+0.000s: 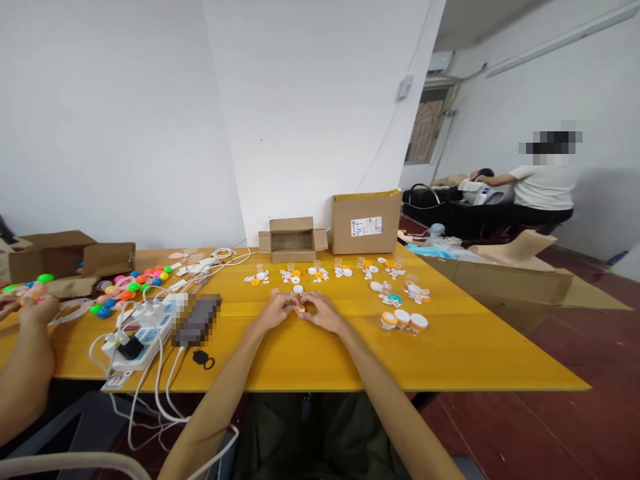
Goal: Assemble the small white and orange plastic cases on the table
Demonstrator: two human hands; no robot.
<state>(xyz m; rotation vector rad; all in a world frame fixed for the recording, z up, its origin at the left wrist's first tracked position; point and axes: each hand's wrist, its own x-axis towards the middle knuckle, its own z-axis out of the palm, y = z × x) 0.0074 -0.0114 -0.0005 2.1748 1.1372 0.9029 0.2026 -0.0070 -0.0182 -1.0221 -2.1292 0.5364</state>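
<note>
My left hand (279, 311) and my right hand (321, 313) meet at the middle of the yellow table. Between their fingertips is a small orange and white round part (299, 310), partly hidden by the fingers; both hands are closed on it. Just beyond the hands lies a white round piece (298, 290). Farther back, small groups of white and orange parts lie in a row, one with an orange ring (255, 282), most beside clear cups. To the right, a teal ring (395, 299) lies among white pieces. Three clear jars with orange and white lids (419, 323) stand together nearer to me.
Behind are an open small carton (293, 241) and a larger closed box (367, 223). A power strip (145, 337) with cables and a dark phone (197, 321) lie left. A co-worker's hand (37, 310) is near colourful balls (133, 287). Another person (544, 187) sits far right.
</note>
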